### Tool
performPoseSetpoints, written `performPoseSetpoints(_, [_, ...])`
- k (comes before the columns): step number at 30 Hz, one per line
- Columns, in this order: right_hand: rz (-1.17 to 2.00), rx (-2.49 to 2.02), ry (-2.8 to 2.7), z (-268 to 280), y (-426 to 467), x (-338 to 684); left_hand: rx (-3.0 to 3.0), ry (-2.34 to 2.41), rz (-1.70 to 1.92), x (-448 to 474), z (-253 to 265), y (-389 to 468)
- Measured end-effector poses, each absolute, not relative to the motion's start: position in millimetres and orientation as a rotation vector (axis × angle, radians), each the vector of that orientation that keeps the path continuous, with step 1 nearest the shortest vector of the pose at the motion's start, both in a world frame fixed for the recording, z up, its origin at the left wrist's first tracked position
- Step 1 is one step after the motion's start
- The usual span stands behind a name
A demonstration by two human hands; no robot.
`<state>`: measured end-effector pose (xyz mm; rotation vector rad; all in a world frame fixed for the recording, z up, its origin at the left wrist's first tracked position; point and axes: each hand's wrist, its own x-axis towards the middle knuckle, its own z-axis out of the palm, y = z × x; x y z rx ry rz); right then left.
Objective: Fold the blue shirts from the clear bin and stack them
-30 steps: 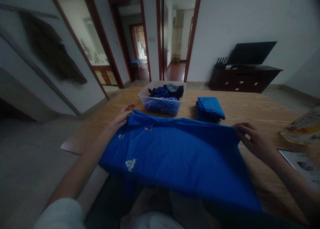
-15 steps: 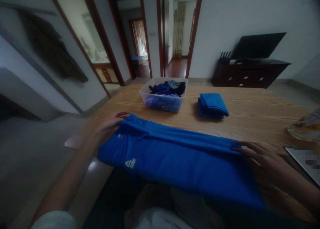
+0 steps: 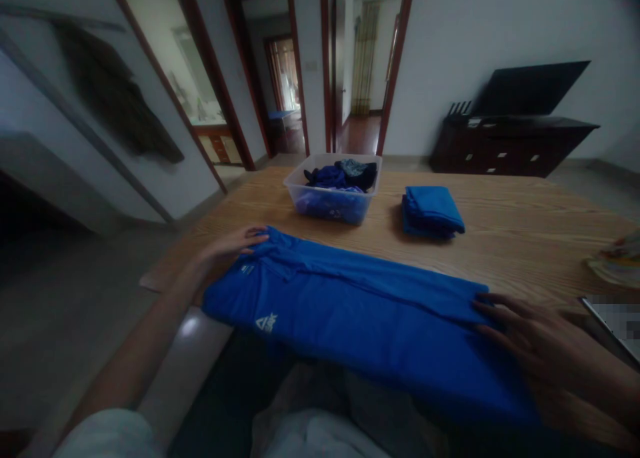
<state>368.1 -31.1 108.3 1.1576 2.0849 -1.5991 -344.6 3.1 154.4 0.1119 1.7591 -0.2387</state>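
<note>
A blue shirt (image 3: 360, 311) lies lengthwise along the near table edge, folded into a long strip, with a white triangular logo at its left part. Its far side is turned over into a narrow band, and its near side hangs over the edge. At the far left corner, by the collar, my left hand (image 3: 235, 241) rests with its fingers stretched out on the cloth. My right hand (image 3: 525, 328) is on the right end of the band, fingers apart and touching the fabric. Its palm side is hidden.
Beyond the shirt, a clear plastic bin (image 3: 333, 208) of dark and blue clothes stands on the wooden table (image 3: 510, 238). Right of it sits a folded blue garment (image 3: 433, 211). A flat, dark-edged item (image 3: 613, 325) and a patterned object (image 3: 617, 261) lie at the right edge.
The right hand's fingers have spread and lie lower on the cloth; the band's right end lies flatter. The left hand's fingers have straightened over the corner. The whole view has shifted slightly.
</note>
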Motion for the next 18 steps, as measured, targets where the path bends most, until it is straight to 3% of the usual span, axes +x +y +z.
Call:
performPoseSetpoints(5, [-1.503,0.827,2.326,115,-27,361,0.261,1.760,-0.239,-326,167,-4])
performPoseSetpoints(12, [-1.342,1.010,2.227,112,-38,334,0.310,1.616,-0.299,-354,183,0])
performPoseSetpoints(18, [-1.246,1.006,2.338,116,-36,329,0.545,1.940,-0.396,-338,189,-28])
